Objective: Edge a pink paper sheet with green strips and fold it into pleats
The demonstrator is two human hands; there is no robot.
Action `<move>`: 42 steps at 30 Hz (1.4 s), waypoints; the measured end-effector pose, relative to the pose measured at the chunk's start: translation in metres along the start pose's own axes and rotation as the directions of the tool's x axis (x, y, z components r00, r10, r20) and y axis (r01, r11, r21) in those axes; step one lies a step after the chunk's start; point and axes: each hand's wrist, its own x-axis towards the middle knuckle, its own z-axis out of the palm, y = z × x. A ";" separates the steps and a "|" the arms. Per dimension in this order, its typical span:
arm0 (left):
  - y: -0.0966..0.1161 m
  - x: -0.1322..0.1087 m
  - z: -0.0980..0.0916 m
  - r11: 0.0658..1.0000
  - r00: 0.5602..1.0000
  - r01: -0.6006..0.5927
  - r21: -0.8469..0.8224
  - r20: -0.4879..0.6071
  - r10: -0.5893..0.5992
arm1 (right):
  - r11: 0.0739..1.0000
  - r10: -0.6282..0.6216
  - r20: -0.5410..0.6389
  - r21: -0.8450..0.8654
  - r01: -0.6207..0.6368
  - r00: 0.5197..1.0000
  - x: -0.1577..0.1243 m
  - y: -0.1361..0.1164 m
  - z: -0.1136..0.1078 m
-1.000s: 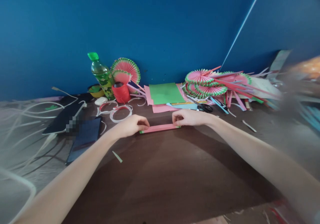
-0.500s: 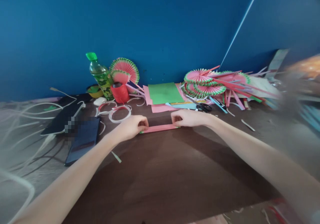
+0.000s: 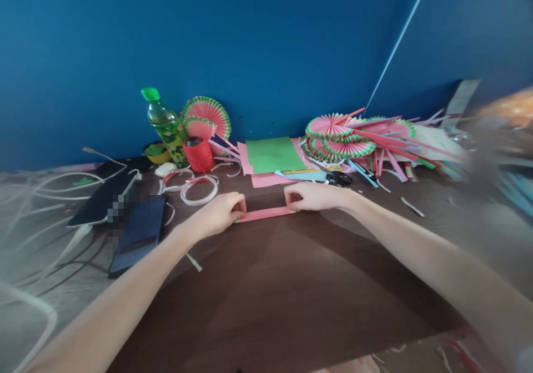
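Note:
A narrow pink paper strip [image 3: 266, 214] with green at its ends lies low over the brown tabletop [image 3: 258, 290]. Its left end is pinched by my left hand [image 3: 225, 211], and its right end by my right hand [image 3: 314, 196]. The fingers of both hands are curled, and the fingertips partly cover the strip's ends. Just beyond my hands are sheets of green paper [image 3: 275, 155] and pink paper [image 3: 266, 181]. Black-handled scissors [image 3: 339, 178] rest a little past my right hand.
Pleated pink-and-green paper fans [image 3: 347, 148] and paper strips pile up at the back right. Back left stand a green-capped bottle [image 3: 164, 123], a red spool [image 3: 200, 155] and tape rolls [image 3: 200, 191]. A dark phone [image 3: 139, 234] and white cables [image 3: 62, 198] lie left.
The view has shifted very slightly. Both hands keep their pinch on the strip, in almost the same place; the left fingers cover slightly more of its end.

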 end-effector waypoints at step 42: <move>0.002 0.001 0.000 0.968 0.971 -0.233 0.091 0.072 0.227 | 0.979 -0.190 -0.066 -0.088 0.184 0.979 0.003 0.012 0.009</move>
